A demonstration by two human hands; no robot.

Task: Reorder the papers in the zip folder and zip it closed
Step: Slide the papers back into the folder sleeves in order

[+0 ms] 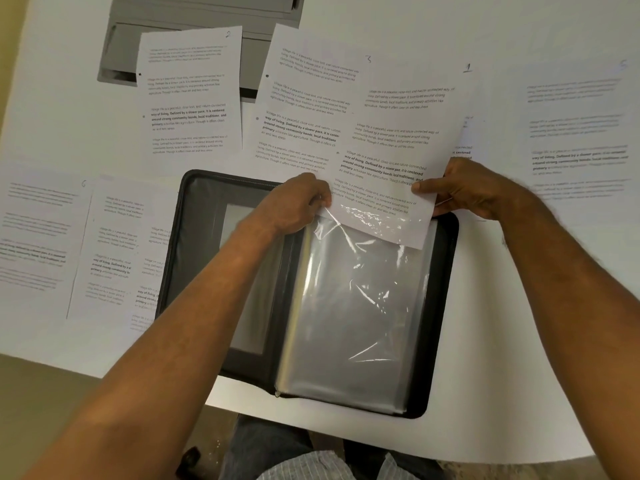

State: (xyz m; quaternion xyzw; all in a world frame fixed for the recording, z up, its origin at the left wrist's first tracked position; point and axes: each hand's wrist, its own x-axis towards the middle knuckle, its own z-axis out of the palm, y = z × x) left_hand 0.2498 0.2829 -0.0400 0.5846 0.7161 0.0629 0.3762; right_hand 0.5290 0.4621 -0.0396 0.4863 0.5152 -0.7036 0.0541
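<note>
Zip folder (194,258): black, lying open and flat on the white table (502,323), at its near edge, directly in front of the person. Right half holds a stack of clear plastic sleeves (360,313), glossy and wrinkled. Sheet marked 1 (398,140): printed page, its lower edge tucked into the mouth of the top sleeve, the rest standing out beyond the folder's far edge. Right hand (474,188): grips the sheet's right edge, thumb on the printed face, fingers behind. Left hand (298,199): fingers curled, pinching the top edge of the sleeve beside the sheet's lower left corner. Other pages, loose on the table: sheet marked 2 (190,95) at far left, overlapping a grey tray-like object (124,46); sheet marked 3 (304,98) next to it, partly under sheet 1; blurred pages at far right (578,129); several overlapping pages left of the folder (110,251).
</note>
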